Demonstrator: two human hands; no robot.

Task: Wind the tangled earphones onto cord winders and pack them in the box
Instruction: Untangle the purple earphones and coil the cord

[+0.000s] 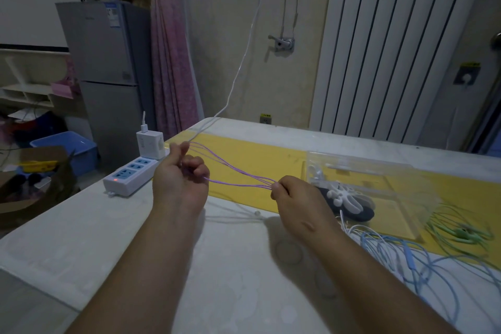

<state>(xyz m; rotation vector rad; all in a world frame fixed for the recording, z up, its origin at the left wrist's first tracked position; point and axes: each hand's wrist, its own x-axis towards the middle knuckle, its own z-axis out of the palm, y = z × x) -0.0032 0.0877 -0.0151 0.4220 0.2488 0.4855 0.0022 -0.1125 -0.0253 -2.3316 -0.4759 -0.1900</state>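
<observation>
Purple earphone cord (238, 179): thin, several strands stretched in the air above the counter (108, 238), fanned out at the left and gathered at the right. Left hand (180, 180): fingers curled round the strands. Right hand (294, 199): fingertips pinching the gathered strands. A clear box (379, 171) lies on the counter beyond the right hand, a white cord winder (345, 196) inside it. Blue earphones (406, 257) and green earphones (461, 233) lie tangled nearby.

An earphone cord (238, 180) is held stretched between the left hand (180, 179) and the right hand (292, 195) above the bench (135, 225) centre. A power strip (130, 175) is placed at 10 o'clock and the box (379, 168) at 2 o'clock. Cord winders (349, 199) are seen at its near left corner, and tangled earphones (406, 257) at 4 o'clock.
</observation>
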